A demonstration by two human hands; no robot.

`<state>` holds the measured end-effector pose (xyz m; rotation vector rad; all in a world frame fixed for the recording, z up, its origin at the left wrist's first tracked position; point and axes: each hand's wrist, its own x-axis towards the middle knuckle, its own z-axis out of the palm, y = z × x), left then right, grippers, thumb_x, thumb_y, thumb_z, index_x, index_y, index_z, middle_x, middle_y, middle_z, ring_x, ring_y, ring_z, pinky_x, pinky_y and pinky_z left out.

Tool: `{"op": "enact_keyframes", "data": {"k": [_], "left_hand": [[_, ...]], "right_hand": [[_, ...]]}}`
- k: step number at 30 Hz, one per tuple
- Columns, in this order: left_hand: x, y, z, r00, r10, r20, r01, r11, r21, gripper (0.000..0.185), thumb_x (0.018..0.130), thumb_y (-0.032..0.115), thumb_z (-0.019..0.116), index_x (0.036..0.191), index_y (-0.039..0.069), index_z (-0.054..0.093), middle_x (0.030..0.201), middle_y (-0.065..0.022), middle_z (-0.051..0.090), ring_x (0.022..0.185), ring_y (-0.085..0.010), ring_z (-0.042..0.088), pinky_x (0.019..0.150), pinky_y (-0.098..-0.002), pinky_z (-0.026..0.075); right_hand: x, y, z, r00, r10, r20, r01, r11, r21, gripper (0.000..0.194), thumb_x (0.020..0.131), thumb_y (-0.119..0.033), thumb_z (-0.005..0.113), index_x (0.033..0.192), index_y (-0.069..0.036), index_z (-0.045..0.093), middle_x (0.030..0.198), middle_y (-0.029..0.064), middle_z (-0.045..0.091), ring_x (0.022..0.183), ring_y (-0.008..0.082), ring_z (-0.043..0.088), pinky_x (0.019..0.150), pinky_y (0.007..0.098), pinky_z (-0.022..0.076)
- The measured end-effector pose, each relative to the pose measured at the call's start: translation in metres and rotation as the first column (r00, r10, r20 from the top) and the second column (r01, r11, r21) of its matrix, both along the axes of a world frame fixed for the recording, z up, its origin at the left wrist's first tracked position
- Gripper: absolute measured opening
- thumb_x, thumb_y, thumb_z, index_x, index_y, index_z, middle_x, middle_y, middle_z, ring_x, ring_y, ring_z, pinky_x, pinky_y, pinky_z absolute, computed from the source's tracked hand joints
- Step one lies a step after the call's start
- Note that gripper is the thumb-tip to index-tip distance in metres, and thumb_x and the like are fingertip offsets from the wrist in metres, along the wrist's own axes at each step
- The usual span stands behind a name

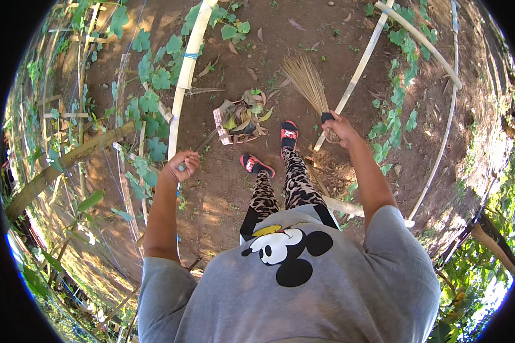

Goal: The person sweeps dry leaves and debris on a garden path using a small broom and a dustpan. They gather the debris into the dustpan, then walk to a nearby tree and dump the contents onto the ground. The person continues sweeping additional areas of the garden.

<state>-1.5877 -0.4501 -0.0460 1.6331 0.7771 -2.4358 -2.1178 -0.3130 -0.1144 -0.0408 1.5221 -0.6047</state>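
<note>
My left hand (pixel 183 165) is closed around the end of a thin long handle, which runs to a pinkish dustpan (pixel 223 128) low over the soil. A heap of dry and some green leaves (pixel 244 116) fills the pan and hides much of it. On the other side, my right hand (pixel 340 129) grips a stick broom (pixel 307 81) at its dark-bound end. The broom's thin bristles fan out towards the ground beyond my feet, to the right of the dustpan.
Bamboo poles (pixel 189 64) stand or lean on my left, and another pole (pixel 360 68) slants on my right. Leafy vines (pixel 150 103) grow along both sides. My sandalled feet (pixel 257 165) are just short of the dustpan. Scattered dry leaves lie on the bare soil (pixel 274 34).
</note>
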Motion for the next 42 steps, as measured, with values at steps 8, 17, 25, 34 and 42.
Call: {"op": "enact_keyframes", "data": {"k": [8,17,25,34,42], "left_hand": [[0.004,0.008,-0.004,1.000,-0.017,0.012,0.018,0.999,-0.026,0.010,0.091,0.006,0.050,0.087,-0.003,0.048,0.065,0.0026,0.044,0.049,-0.0017,0.046,0.039,-0.0133,0.038],[0.025,0.021,0.003,0.989,0.148,0.009,-0.148,0.989,-0.033,0.012,0.094,0.006,0.046,0.086,-0.003,0.046,0.065,0.0028,0.041,0.047,-0.0023,0.042,0.038,-0.0146,0.037],[0.045,0.085,0.025,0.909,0.416,0.027,-0.416,0.909,-0.013,0.013,0.096,0.007,0.041,0.092,-0.005,0.043,0.064,0.0007,0.039,0.046,-0.0052,0.041,0.038,-0.0165,0.038],[0.048,0.085,0.005,0.729,0.684,-0.026,-0.680,0.729,0.082,0.016,0.096,0.007,0.038,0.082,0.000,0.037,0.064,-0.0020,0.039,0.046,-0.0082,0.041,0.039,-0.0191,0.040],[0.056,0.129,0.018,0.592,0.803,-0.062,-0.797,0.595,0.100,0.016,0.097,0.008,0.037,0.084,-0.001,0.038,0.064,-0.0028,0.040,0.046,-0.0099,0.042,0.039,-0.0211,0.042]], "right_hand": [[0.034,0.021,0.001,0.987,-0.100,-0.126,0.112,0.989,0.094,0.082,0.077,-0.003,0.062,0.148,-0.010,0.022,0.076,0.0060,0.057,0.059,0.0156,0.056,0.051,0.0332,0.0488],[0.072,0.040,0.062,0.991,0.137,0.012,-0.136,0.990,-0.033,0.084,0.075,-0.004,0.063,0.147,-0.001,0.019,0.082,0.0069,0.059,0.062,0.0166,0.058,0.055,0.0317,0.0498],[0.051,-0.072,0.007,0.948,0.274,-0.161,-0.271,0.962,0.039,0.069,0.077,-0.005,0.063,0.140,-0.013,0.035,0.079,0.0048,0.057,0.064,0.0150,0.057,0.056,0.0352,0.0517],[0.198,0.038,0.000,0.814,0.571,-0.102,-0.570,0.821,0.045,0.078,0.066,-0.012,0.069,0.138,-0.005,0.041,0.100,0.0105,0.063,0.087,0.0176,0.059,0.076,0.0325,0.0479],[0.132,-0.067,0.039,0.494,0.759,-0.425,-0.822,0.567,0.057,0.087,0.066,-0.015,0.070,0.144,-0.009,0.033,0.111,0.0153,0.062,0.096,0.0214,0.059,0.083,0.0312,0.0464]]}}
